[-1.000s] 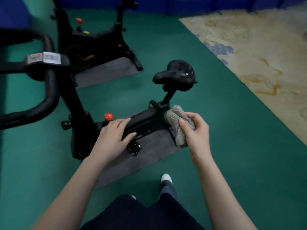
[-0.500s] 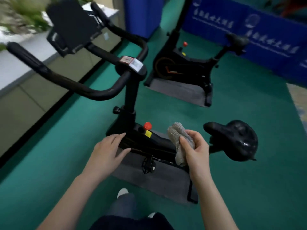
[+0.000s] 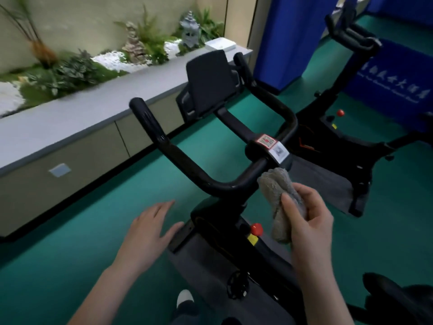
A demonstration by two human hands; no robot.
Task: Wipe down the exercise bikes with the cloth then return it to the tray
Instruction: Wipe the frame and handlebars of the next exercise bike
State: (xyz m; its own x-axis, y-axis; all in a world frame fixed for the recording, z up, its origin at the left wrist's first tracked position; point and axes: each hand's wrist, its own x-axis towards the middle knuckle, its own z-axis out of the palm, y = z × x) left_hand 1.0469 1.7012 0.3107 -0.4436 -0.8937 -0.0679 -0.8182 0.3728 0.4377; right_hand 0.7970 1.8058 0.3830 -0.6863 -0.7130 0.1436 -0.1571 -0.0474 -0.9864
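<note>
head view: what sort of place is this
Probably a gym or fitness room: a near exercise bike and a second exercise bike on grey mats, green flooring, blue printed banners behind.

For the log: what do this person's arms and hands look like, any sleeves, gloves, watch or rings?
No gloves on the left hand or right hand, and no ring shows on either. The left forearm and right forearm are bare to the picture's lower edge: no sleeve, watch or band in view.
</note>
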